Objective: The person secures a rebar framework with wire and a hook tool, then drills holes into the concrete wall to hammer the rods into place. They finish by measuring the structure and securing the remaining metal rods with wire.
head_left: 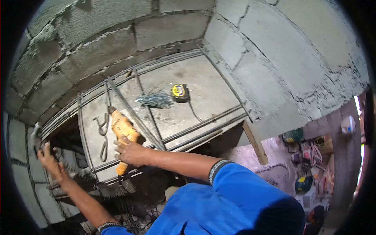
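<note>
My right hand (132, 152) is closed around the grip of a yellow power drill (122, 126), which lies on the board with its bit toward the wall. My left hand (53, 163) is at the far left by the block wall, fingers curled at a greyish tool-like object (36, 135) whose kind I cannot make out. Bent metal hooks (102, 127) lie left of the drill. A bundle of tie wire (156, 100) and a yellow-and-black tape measure (180, 93) lie farther right on the board.
Steel rebars (137, 111) cross the pale board (203, 78) and run along its edges. Concrete block walls (102, 47) rise behind and to the right. A dark gap opens at the left. A wooden post (255, 144) stands below the right corner. At lower right a person (314, 216) is partly visible.
</note>
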Tool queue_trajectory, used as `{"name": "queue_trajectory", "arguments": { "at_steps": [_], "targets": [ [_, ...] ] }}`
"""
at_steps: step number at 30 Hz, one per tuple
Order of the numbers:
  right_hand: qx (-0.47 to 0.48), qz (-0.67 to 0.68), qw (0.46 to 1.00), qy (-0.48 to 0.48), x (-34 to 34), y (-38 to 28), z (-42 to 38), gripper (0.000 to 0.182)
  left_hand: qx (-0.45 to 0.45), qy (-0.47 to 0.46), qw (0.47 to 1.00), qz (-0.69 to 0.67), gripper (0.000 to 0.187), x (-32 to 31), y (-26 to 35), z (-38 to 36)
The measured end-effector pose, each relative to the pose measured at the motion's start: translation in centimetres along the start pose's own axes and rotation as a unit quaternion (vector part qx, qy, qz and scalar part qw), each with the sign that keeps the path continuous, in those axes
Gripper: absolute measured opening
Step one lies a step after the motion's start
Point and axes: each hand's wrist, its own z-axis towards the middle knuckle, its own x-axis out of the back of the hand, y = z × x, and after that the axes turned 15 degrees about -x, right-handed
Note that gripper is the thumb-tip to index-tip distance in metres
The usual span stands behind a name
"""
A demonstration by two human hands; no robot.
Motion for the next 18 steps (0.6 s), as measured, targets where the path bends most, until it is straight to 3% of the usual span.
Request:
{"name": "queue_trajectory", "arguments": {
  "at_steps": [3,5,6,7,8,9,10,12,13,15,16,17,18],
  "targets": [
    [-0.007,0.03,0.999,0.024,2.2,-0.5,-0.4,0.048,0.019,-0.03,0.998,-0.043,0.037,1.1,4.0,0.5],
    [-0.037,0.216,0.972,-0.082,7.5,-1.4,-1.0,0.05,-0.008,-0.093,0.983,-0.159,0.026,-0.6,11.1,-2.6],
    [-0.049,0.317,0.945,-0.066,8.6,-1.1,-1.5,0.056,-0.009,-0.092,0.983,-0.157,0.026,-1.6,13.1,-3.9],
    [-0.047,0.32,0.944,-0.066,11.1,-1.2,-2.3,0.056,0.054,-0.148,0.965,-0.211,0.027,-2.8,15.1,-4.8],
    [-0.086,0.441,0.892,-0.058,14.4,-1.5,-3.3,0.061,0.115,-0.203,0.936,-0.264,0.027,-4.4,17.6,-6.2],
    [-0.123,0.553,0.823,-0.047,16.4,-1.5,-4.3,0.066,0.097,-0.147,0.957,-0.231,0.025,-7.6,20.8,-9.3],
    [-0.121,0.555,0.822,-0.041,16.8,-1.5,-5.2,0.066,0.114,-0.219,0.93,-0.272,0.035,-9.0,20.6,-10.7],
    [-0.034,0.56,0.82,0.114,17.6,-1.3,-7.2,0.081,0.062,-0.221,0.935,-0.271,0.024,-15.0,26.2,-16.2],
    [-0.059,0.58,0.808,0.09,18.8,-1.0,-8.9,0.082,0.014,-0.233,0.933,-0.275,0.023,-17.5,27.9,-18.5],
    [-0.163,0.6,0.768,0.152,16.6,1.6,-12.8,0.068,0.029,-0.327,0.902,-0.282,0.028,-21.2,30.3,-22.1],
    [-0.227,0.516,0.802,0.2,16.7,2.9,-15.1,0.056,-0.081,-0.378,0.896,-0.22,0.029,-22.9,30.6,-23.1],
    [-0.289,0.424,0.823,0.246,17.0,4.3,-17.8,0.045,-0.367,-0.418,0.828,-0.074,0.032,-24.4,31.2,-22.9],
    [-0.317,0.415,0.793,0.315,16.0,5.4,-20.6,0.036,-0.364,-0.534,0.759,-0.077,0.03,-25.8,31.5,-23.2]
  ]
}}
